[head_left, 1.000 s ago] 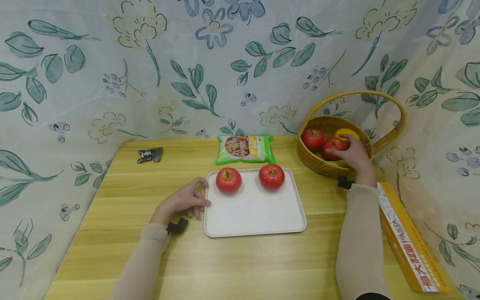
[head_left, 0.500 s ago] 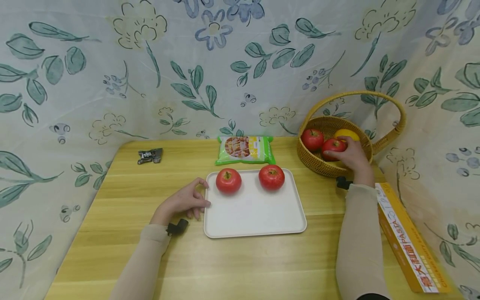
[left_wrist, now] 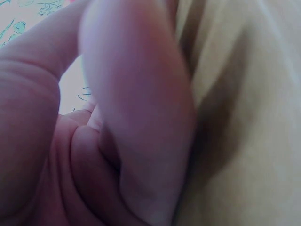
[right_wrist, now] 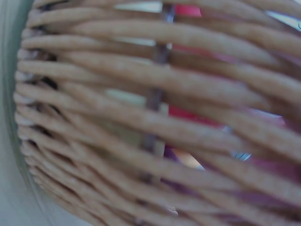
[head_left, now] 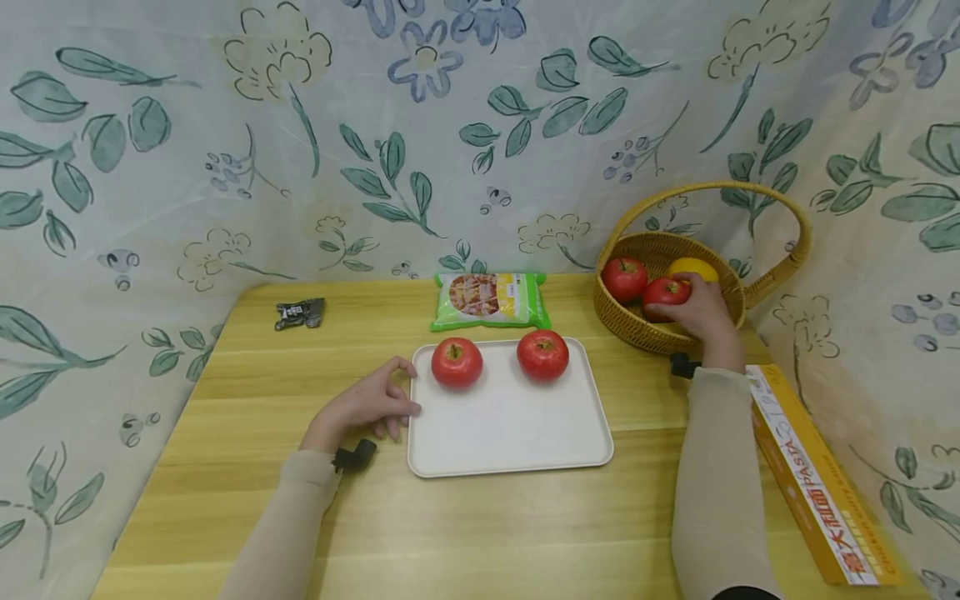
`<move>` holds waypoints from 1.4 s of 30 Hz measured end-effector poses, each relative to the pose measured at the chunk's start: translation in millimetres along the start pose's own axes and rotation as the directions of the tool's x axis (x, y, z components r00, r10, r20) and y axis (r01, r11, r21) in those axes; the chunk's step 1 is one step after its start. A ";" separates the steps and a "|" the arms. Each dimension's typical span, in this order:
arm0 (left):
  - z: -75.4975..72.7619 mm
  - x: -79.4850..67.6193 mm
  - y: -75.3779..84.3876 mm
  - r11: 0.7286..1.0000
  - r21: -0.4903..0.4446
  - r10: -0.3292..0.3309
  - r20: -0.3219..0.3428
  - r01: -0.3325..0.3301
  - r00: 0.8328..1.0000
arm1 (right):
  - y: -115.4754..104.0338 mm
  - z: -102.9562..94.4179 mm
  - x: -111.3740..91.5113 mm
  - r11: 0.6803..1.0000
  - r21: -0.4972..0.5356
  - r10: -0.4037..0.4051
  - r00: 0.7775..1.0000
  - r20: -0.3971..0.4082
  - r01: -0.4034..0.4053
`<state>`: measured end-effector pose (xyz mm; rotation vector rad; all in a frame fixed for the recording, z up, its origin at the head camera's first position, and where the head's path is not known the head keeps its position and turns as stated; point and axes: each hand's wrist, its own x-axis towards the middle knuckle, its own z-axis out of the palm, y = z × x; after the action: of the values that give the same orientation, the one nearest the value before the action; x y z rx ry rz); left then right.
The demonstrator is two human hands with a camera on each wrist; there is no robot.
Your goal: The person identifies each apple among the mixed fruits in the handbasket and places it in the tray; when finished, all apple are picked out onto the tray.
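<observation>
In the head view my right hand (head_left: 708, 310) reaches into the wicker basket (head_left: 643, 332) and grips a red apple (head_left: 664, 293), thumb on its near side and fingers at its far side. Another red apple (head_left: 624, 280) lies to its left, a yellow fruit (head_left: 693, 268) behind it. The right wrist view is filled by the basket's weave (right_wrist: 141, 75), red showing through the gaps. At the left rim of the white tray (head_left: 510, 429), my left hand (head_left: 367, 398) holds the edge with thumb and curled forefinger. Two red apples, one left (head_left: 457, 363) and one right (head_left: 543, 356), sit on the tray's far half.
A green food bag (head_left: 491, 300) lies behind the tray. A small black packet (head_left: 300, 313) is at the far left of the wooden table (head_left: 480, 533). Along the right side lies a long orange pasta box (head_left: 821, 475). The basket's tall handle (head_left: 705, 185) arches over its opening.
My right hand has shifted slightly left with its fingers around the apple, which has moved a little left inside the basket. The left hand and the tray stay in place.
</observation>
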<state>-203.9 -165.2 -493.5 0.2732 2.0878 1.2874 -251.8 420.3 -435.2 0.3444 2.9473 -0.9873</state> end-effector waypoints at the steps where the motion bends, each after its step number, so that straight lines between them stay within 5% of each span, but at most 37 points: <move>1: 0.1 -0.2 0.0 1.000 0.003 0.000 -0.001 0.000 1.000 | 0.2 0.1 0.2 1.000 -0.002 0.000 1.000 -0.001 0.000; 42: -0.9 1.8 -2.3 1.000 0.003 0.016 0.004 -0.016 1.000 | -8.9 -5.2 -8.7 0.999 0.052 -0.004 0.997 -0.083 0.008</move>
<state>-205.4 -166.1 -495.9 0.2940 2.0883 1.2928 -244.9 414.7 -425.1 0.3872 3.0020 -1.0788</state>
